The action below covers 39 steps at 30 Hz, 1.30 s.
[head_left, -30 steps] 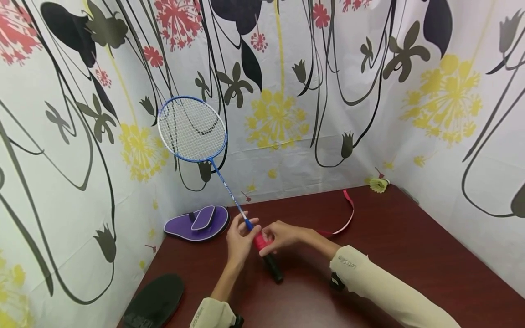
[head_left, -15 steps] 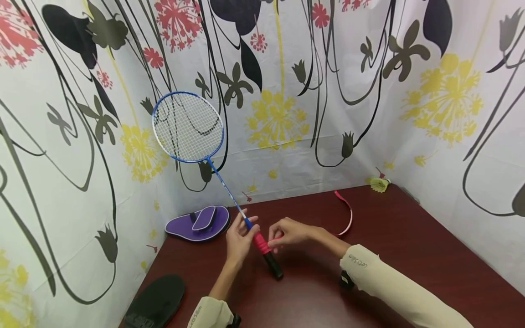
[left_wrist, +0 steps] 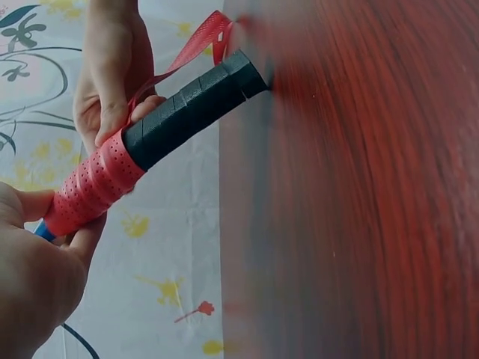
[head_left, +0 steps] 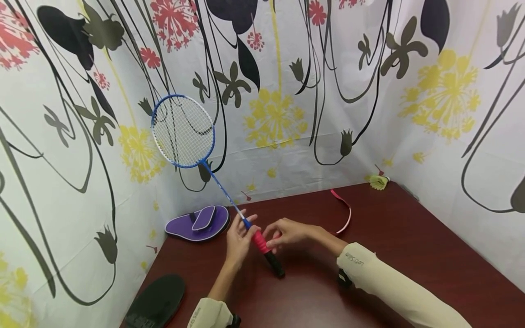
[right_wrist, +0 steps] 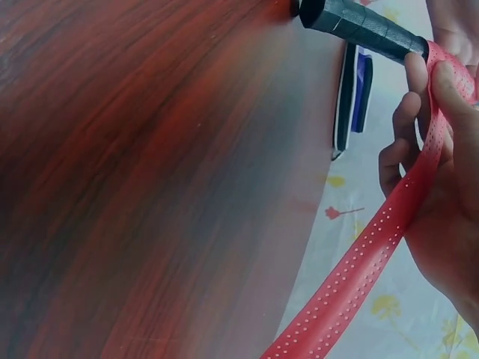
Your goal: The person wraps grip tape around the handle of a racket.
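Observation:
A blue and white badminton racket (head_left: 221, 187) is held at a slant, its head up and to the left. My left hand (head_left: 238, 241) grips it at the top of the handle, thumb on the red wrapping. Perforated red grip tape (left_wrist: 97, 179) winds round the upper handle; below it the black lower handle (left_wrist: 194, 105) shows bare of red tape. Beside the wrap, my right hand (head_left: 290, 232) pinches the tape where it leaves the handle. In the right wrist view the loose tape strip (right_wrist: 374, 247) runs down across that palm; its far end lies over the table.
On the dark red table (head_left: 311, 291) a purple paddle case (head_left: 198, 223) lies at the back left. A black table tennis paddle (head_left: 157, 300) is at the front left. The yellow shuttlecock (head_left: 379, 182) sits in the back right corner. Patterned curtains (head_left: 279, 173) enclose the table.
My right hand went from over the handle out to the right, then came back close beside it. The racket head turned slightly. The tape's loose end slid left.

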### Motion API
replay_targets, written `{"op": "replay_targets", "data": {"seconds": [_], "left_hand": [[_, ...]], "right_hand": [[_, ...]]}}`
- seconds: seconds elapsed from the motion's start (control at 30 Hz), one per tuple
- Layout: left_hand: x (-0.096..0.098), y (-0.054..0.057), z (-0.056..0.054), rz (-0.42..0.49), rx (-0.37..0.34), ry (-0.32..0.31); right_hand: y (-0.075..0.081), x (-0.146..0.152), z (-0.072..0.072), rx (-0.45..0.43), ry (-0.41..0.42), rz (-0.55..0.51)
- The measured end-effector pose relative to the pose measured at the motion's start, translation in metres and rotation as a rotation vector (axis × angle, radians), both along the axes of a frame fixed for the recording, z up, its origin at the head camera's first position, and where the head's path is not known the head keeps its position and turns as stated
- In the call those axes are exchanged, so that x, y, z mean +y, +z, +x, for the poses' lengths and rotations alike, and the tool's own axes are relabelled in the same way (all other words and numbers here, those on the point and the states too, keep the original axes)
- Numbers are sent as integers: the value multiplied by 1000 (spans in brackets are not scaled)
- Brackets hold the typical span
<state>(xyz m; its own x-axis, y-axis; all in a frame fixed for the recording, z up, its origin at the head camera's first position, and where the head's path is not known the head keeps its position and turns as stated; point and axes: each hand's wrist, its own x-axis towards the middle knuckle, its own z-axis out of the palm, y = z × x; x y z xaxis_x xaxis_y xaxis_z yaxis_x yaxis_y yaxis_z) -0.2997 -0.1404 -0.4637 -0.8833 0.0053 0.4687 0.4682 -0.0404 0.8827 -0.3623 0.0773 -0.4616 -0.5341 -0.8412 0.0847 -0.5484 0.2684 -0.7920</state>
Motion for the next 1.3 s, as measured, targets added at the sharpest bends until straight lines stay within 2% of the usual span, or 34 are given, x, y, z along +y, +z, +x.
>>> {"op": "replay_targets", "data": {"seconds": [0.13,0.23,0.37,0.53,0.73,0.87,1.1,1.3], "left_hand": [[-2,0,3,3,-38,-45],[-6,-2,5,-5,-77,-49],[-8,-7,6,-31,-106,-9],[-6,-8,7,-74,-100,57],[-3,-9,5,-106,-42,119],[-4,-12,3,-118,-21,154],[-9,-9,6,-71,-28,102],[-12,-6,7,-77,-26,65]], "right_hand": [[4,-4,2,-1,48,38],[4,-7,3,-3,66,60],[-1,-10,3,-5,51,51],[-5,-11,3,22,0,38],[-8,-11,1,111,-77,6],[-9,-9,0,170,-71,-5],[-7,12,-4,216,-50,2],[-4,17,-9,258,-32,28]]}}
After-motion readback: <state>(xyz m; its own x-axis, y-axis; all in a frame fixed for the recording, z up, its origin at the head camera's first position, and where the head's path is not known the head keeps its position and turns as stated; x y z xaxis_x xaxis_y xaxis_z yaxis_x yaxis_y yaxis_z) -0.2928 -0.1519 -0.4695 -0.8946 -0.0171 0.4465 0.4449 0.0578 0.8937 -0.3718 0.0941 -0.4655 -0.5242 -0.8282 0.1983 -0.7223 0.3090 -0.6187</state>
